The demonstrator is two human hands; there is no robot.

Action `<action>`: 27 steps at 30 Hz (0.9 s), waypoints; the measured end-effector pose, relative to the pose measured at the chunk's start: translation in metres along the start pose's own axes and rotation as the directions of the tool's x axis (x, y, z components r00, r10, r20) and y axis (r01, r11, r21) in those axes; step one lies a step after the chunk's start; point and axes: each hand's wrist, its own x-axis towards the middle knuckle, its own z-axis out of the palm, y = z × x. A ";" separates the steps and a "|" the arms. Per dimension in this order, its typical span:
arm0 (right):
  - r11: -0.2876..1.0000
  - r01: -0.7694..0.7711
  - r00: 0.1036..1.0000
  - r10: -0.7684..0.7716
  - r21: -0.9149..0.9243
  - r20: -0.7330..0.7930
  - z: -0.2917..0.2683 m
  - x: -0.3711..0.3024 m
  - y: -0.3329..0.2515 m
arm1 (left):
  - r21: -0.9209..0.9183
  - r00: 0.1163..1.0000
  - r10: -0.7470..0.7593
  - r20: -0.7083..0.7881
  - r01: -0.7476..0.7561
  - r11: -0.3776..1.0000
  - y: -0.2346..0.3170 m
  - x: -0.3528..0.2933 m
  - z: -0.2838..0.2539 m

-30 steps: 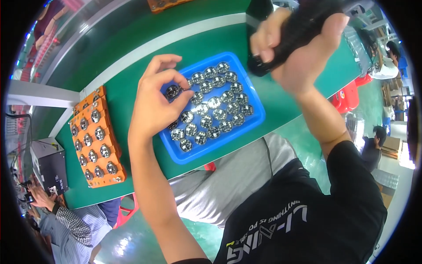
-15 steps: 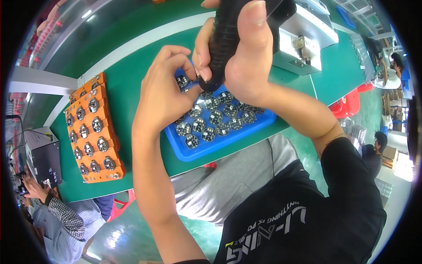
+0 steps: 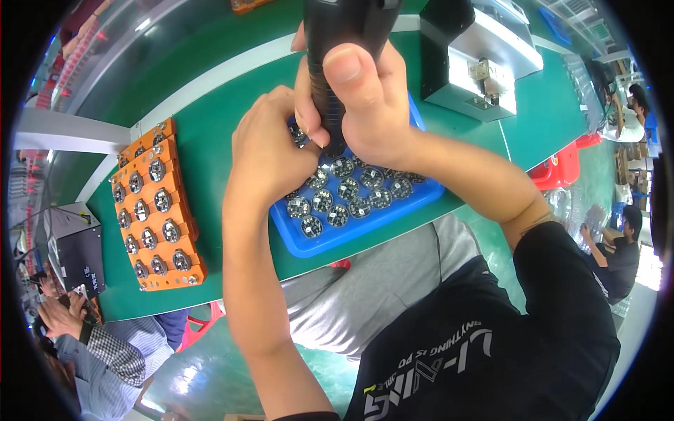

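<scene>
My right hand [image 3: 375, 116] is wrapped round a black ribbed handheld tool [image 3: 351, 28], thumb along its near side, its narrow end pointing down over the blue tray. Close beside that end, my left hand [image 3: 270, 144] is closed, fingers curled inward; whatever it pinches is hidden behind the hand. Under both hands lies the blue tray [image 3: 312, 248]. Several round circuit boards [image 3: 348, 187] with small pale parts are spread in it.
Left of the tray, stacked orange fixtures [image 3: 168, 214] carry several round boards in rows. A white and black machine [image 3: 484, 77] stands at the back right on the green table [image 3: 210, 126]. A grey box [image 3: 77, 245] and another person's hand [image 3: 60, 316] are at far left.
The tool has swung more upright, its upper end shifting left. My left hand has turned, so its fingers are less visible. The view has shifted slightly.
</scene>
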 end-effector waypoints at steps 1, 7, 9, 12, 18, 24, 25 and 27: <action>1.000 -0.009 1.000 0.009 0.009 -0.003 -0.001 0.000 0.000 | -0.001 1.000 -0.014 0.002 0.014 1.000 0.001 0.000 0.000; 0.999 -0.038 0.985 0.035 -0.015 -0.169 -0.006 0.001 -0.021 | -0.018 1.000 0.027 -0.009 -0.027 0.999 0.007 0.001 0.002; 0.989 0.140 0.987 -0.143 -0.049 -0.068 -0.019 0.019 -0.050 | -0.008 0.998 0.069 0.005 -0.069 0.998 0.005 0.001 0.000; 0.882 0.467 0.873 -0.471 0.063 0.123 -0.051 0.042 -0.098 | 0.002 0.992 0.127 0.011 -0.127 0.992 0.003 -0.002 -0.004; 0.881 0.392 0.919 -0.389 0.264 -0.067 -0.103 0.019 -0.145 | -0.173 0.963 0.270 -0.005 -0.266 0.948 0.002 0.003 -0.011; 0.844 0.520 0.853 -0.522 0.133 -0.020 -0.126 0.012 -0.134 | -0.297 0.973 0.140 -0.181 -0.190 0.936 -0.022 0.003 -0.016; 0.856 0.504 0.862 -0.507 0.110 0.000 -0.131 0.012 -0.133 | -0.432 0.983 0.014 -0.181 -0.092 0.897 -0.026 0.001 -0.015; 0.870 0.483 0.873 -0.487 0.099 0.017 -0.131 0.010 -0.131 | -0.427 0.983 0.007 -0.181 -0.085 0.900 -0.034 -0.003 -0.015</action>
